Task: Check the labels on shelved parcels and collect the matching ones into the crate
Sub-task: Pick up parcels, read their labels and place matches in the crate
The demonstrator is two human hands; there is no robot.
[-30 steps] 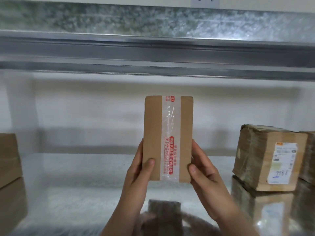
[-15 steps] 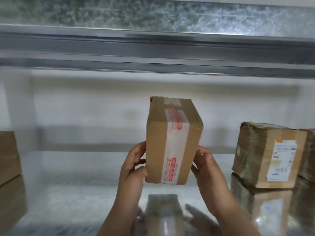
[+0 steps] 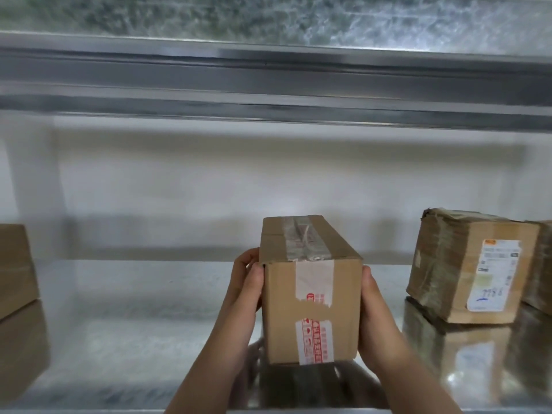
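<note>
1. Fingers (image 3: pixel 252 271) of the left hand (image 3: pixel 243 297) curl around the left side of the parcel (image 3: pixel 310 297), thumb on its near left edge, grasping it firmly.
2. Far left, at the frame's edge, a plain brown carton (image 3: pixel 16 267) stands on the shelf (image 3: pixel 134 339), its mirror image showing in the shiny metal below it.
3. Moving in, the shelf surface lies bare and reflective between that carton and the hands, with a pale back wall (image 3: pixel 209 189) behind.
4. Centre now: the parcel sits between both hands, end face toward the camera, long side running back into the shelf. Its bottom edge is down at the shelf surface, though whether it truly rests there or is a touch above, I cannot tell.
5. White tape with red print (image 3: pixel 313 339) runs down the end face in two pieces, and clear tape crosses the top.
6. Right hand (image 3: pixel 376 318) presses flat against the parcel's right side, gripping it from that flank.
7. Further right, well apart from the held parcel, a wrapped box (image 3: pixel 442 264) stands angled on the shelf, a white shipping label (image 3: pixel 493 273) with blue handwriting on its front face.
8. Hard against the right edge, another box (image 3: pixel 542 264) peeks in just beside it.
9. Overhead, the metal beam (image 3: pixel 268 79) of the upper shelf spans the whole width.
</note>
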